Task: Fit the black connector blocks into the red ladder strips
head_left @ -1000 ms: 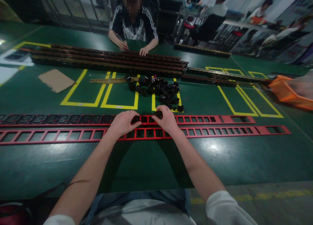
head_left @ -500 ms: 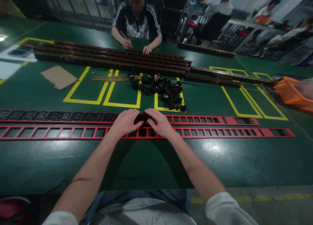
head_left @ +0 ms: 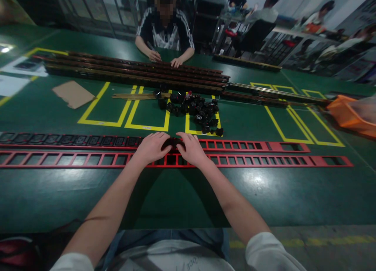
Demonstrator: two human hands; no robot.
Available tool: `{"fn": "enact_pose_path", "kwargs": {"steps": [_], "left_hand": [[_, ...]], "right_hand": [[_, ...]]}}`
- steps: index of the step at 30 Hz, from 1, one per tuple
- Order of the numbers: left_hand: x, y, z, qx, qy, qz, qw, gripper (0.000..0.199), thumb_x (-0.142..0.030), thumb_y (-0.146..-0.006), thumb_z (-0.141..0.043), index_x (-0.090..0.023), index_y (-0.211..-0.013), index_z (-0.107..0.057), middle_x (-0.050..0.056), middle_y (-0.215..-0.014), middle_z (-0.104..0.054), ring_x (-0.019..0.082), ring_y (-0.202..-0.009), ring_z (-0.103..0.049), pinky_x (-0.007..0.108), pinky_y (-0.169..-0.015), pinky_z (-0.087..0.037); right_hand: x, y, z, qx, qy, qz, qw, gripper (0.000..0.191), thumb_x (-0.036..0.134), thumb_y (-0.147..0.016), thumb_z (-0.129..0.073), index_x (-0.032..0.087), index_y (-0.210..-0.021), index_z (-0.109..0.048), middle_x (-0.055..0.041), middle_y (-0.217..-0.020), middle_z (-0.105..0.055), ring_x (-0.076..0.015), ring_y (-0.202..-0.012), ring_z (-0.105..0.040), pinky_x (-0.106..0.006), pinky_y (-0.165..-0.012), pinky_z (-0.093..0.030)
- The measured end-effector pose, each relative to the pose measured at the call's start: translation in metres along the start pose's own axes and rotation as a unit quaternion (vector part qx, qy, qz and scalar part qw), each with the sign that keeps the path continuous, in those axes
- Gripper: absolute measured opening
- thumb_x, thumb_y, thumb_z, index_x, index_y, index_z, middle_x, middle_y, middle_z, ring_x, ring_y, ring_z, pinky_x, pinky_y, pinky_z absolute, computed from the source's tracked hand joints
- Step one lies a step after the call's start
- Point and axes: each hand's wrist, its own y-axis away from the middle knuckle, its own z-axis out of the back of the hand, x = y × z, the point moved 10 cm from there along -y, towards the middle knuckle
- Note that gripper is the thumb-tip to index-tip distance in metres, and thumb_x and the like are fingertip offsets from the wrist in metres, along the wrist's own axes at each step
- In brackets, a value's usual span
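My left hand (head_left: 151, 147) and my right hand (head_left: 192, 148) meet over the far red frame strip (head_left: 270, 146), with fingers curled around a small black part (head_left: 172, 142) between them. The fingers hide most of that part, so I cannot tell how deep it sits in the strip. Black square inserts (head_left: 80, 140) fill the strip's openings left of my hands; to the right the openings hold nothing. Parallel and closer to me lies a second red frame strip (head_left: 315, 161) with open slots. Behind my hands is a loose pile of small black parts (head_left: 202, 108).
Long dark rails (head_left: 132, 73) lie across the green table (head_left: 249, 200), with a person (head_left: 164, 35) seated behind them. A cardboard piece (head_left: 73, 94) lies left, near thin tan strips (head_left: 132, 95). An orange bin (head_left: 349, 112) stands right.
My right-hand fingers have shifted slightly around the black part. My left hand stays almost in place. The whole view has moved a little.
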Motion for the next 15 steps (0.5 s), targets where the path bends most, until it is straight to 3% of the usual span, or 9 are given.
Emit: {"fn": "enact_pose_path", "kwargs": {"steps": [6,15], "left_hand": [[0.000,0.000,-0.001,0.005,0.007,-0.002,1.000,0.028,-0.030,-0.096,-0.056,-0.020,-0.120,-0.065,0.010,-0.118,-0.073,0.029,-0.110,-0.066,0.044,-0.093,-0.052],[-0.006,0.002,0.006,-0.023,0.017,-0.019,0.999,0.039,-0.030,-0.094,-0.056,-0.019,-0.130,-0.064,0.011,-0.127,-0.072,0.032,-0.119,-0.065,0.048,-0.105,-0.048]], "right_hand": [[0.007,0.002,0.004,-0.023,-0.025,0.048,0.998,0.028,0.012,-0.094,-0.059,0.021,-0.120,-0.064,-0.0105,-0.126,-0.071,-0.0273,-0.121,-0.062,-0.043,-0.099,-0.045],[0.011,0.003,0.003,-0.022,-0.010,0.081,0.996,0.023,0.015,-0.095,-0.064,0.023,-0.116,-0.069,-0.0092,-0.127,-0.072,-0.0270,-0.119,-0.061,-0.044,-0.098,-0.042]]}}
